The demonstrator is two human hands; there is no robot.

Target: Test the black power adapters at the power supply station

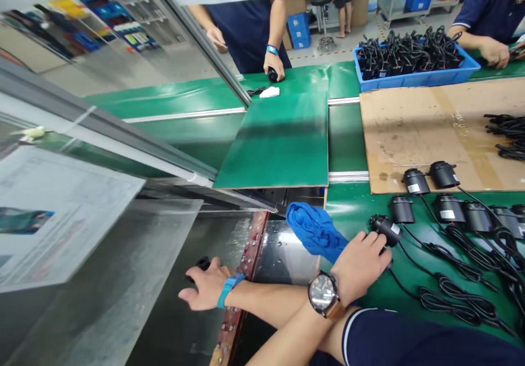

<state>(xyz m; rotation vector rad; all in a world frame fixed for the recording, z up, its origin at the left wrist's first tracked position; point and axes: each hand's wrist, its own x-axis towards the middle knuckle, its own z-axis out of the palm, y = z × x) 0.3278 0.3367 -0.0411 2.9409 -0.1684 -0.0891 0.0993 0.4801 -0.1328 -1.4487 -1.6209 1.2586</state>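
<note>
Nearest, crossed at the forearms: left hand [361, 262], with a wristwatch [324, 294] on its wrist, reaching over to the right; right hand [205, 288], with a blue wristband [229, 286], reaching under it to the left.

Left grip closed on a black cylindrical unit [385, 229] with a white label, fingers curled over its rear end. Unit lying on its side on the green surface [353, 207], cable trailing away to the right.

Right hand palm down over a small black part [203, 262], fingertips touching it; cannot tell whether that grip is closed, as the hand hides most of the part. Beneath it a wet metal tray [283, 251], edged by a brown strip [250, 251] set with screws.

Between the hands, just beside the left one, a bunched blue cloth [314, 229].

Right of the held unit, more cabled units [447, 210] standing in rows, cords coiled in front.

Further back, a green mat [279, 141] and a cardboard sheet [410, 125] side by side.

Beyond, a blue crate [414, 77] piled with black cabled parts, and a co-worker's hand [274, 65] on a black piece, close to a white cloth [269, 92].
</note>
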